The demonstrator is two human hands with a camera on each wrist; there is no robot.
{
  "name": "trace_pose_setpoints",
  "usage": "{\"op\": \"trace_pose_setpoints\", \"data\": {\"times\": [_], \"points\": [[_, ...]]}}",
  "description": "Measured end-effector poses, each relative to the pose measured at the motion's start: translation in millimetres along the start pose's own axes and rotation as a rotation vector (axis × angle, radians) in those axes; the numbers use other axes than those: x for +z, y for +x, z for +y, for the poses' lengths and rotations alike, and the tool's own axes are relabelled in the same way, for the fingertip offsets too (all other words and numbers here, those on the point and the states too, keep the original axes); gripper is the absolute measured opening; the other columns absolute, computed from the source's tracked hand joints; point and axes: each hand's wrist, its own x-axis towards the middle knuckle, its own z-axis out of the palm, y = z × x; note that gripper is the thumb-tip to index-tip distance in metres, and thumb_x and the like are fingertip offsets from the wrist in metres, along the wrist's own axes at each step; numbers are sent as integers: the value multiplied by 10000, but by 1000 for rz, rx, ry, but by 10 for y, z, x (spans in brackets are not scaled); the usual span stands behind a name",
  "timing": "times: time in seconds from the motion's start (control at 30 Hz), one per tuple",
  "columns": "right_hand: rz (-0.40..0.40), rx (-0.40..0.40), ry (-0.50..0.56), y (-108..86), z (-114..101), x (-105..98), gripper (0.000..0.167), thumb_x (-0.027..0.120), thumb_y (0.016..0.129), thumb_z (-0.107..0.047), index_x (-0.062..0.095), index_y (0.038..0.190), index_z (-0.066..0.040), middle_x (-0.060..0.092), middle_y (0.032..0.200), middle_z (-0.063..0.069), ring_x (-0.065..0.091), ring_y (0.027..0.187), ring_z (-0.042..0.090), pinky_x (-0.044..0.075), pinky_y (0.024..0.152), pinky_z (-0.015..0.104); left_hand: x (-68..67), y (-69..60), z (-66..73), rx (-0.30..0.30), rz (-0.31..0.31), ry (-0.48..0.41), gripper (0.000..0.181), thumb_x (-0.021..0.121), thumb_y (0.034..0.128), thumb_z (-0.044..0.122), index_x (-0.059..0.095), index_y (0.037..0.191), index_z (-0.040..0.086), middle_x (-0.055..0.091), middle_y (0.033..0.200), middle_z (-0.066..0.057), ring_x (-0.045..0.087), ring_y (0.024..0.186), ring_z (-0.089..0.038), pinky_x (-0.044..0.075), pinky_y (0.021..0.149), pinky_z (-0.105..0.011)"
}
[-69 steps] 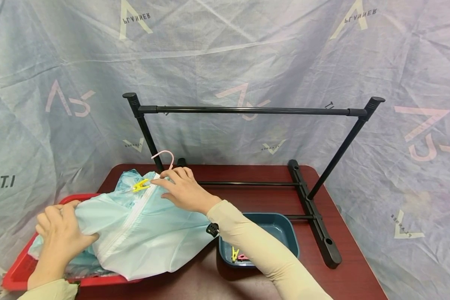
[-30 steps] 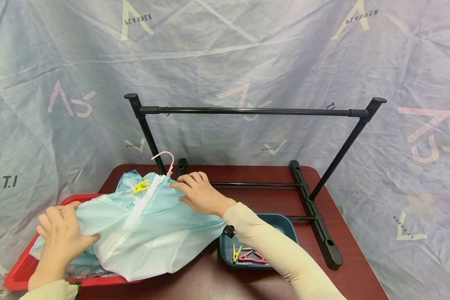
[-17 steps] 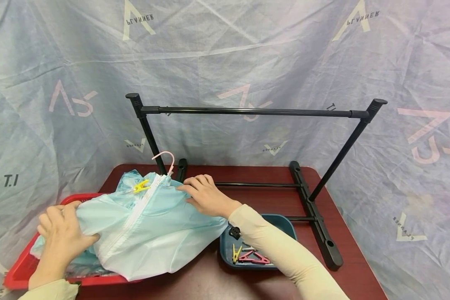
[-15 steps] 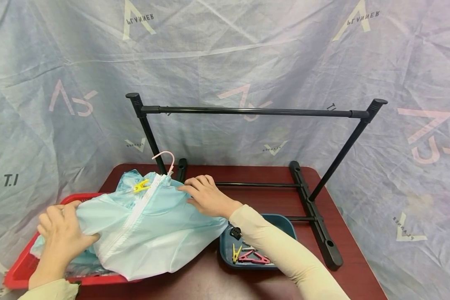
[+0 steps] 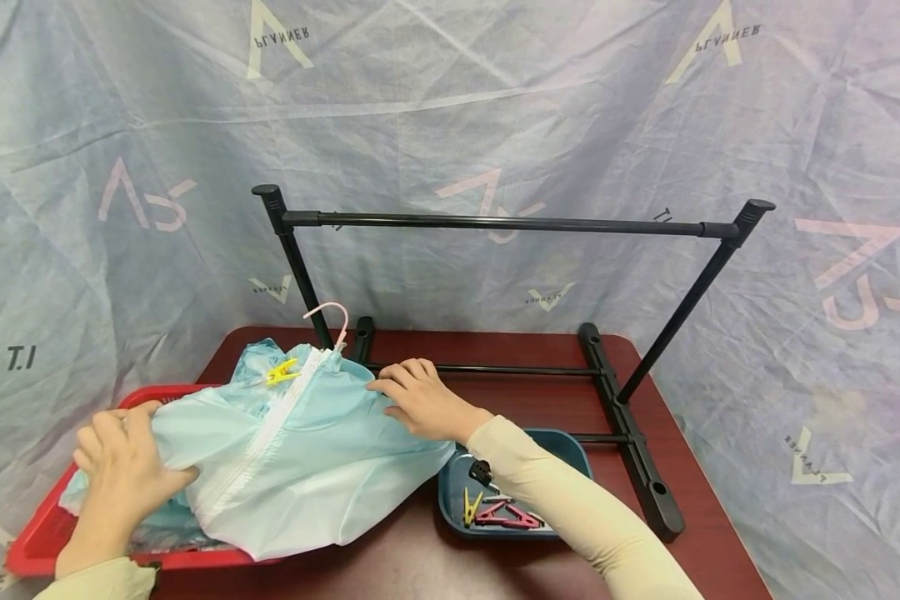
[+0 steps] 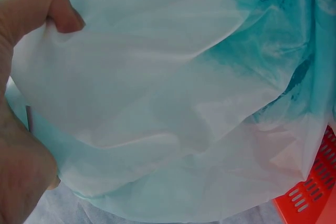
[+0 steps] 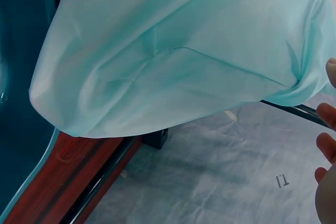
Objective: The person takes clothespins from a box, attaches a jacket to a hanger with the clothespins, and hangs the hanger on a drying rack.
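A light blue and white jacket (image 5: 322, 450) with a white zip hangs loosely over a red basket (image 5: 210, 560) in the head view. The pink hook of a hanger (image 5: 337, 312) sticks up from its collar. Beside the zip, a yellow clothespin (image 5: 281, 372) sits on the cloth. My left hand (image 5: 116, 471) grips the jacket's left side; the left wrist view shows thumb and fingers on the cloth (image 6: 131, 98). My right hand (image 5: 427, 400) is at the right shoulder, fingers loosely bent. At the right wrist view's edge, those fingertips (image 7: 326, 145) appear apart from the cloth.
Behind the jacket stands a black clothes rack (image 5: 495, 222) with a top bar and lower rails. A blue tray (image 5: 450, 475), partly under my right sleeve, holds yellow and pink clothespins (image 5: 510, 517). All stand on a dark red table (image 5: 690, 492).
My right hand has drawn away from the hanger hook, sliding right along the jacket's shoulder. More of the tray's clothespins show. The left hand keeps its hold on the jacket.
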Motion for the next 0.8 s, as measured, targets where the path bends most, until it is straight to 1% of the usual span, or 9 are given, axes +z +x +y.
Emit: {"op": "trace_pose_setpoints", "data": {"times": [0.17,0.33,0.5,0.8], "points": [[-21,11,24,-41,23,17,398,648,975,-220,532,1345,-127,502,1327,66,429,1169,225,307,976,403,4,11,-6,23,21,-9,861,811,389,83,416,1132,-97,292,993,-370,229,873,-565,157,646,-588],[-38,17,28,-91,50,46,419,653,972,-246,526,1357,-138,500,1338,62,429,1180,225,304,975,404,6,8,-7,15,15,-8,865,811,386,87,416,1134,-95,291,998,-371,227,881,-568,157,646,-595],[-38,15,25,-152,93,87,405,655,972,-250,536,1343,-144,505,1322,52,428,1170,219,307,962,402,8,0,-16,24,28,-9,866,809,386,85,418,1137,-94,292,1003,-373,227,883,-570,158,646,-594],[-62,34,47,-304,165,134,413,650,975,-265,523,1355,-166,494,1336,43,421,1187,221,306,962,415,11,-5,-4,9,10,-2,903,850,378,50,414,1154,-102,292,992,-363,228,887,-562,155,647,-586]]}}
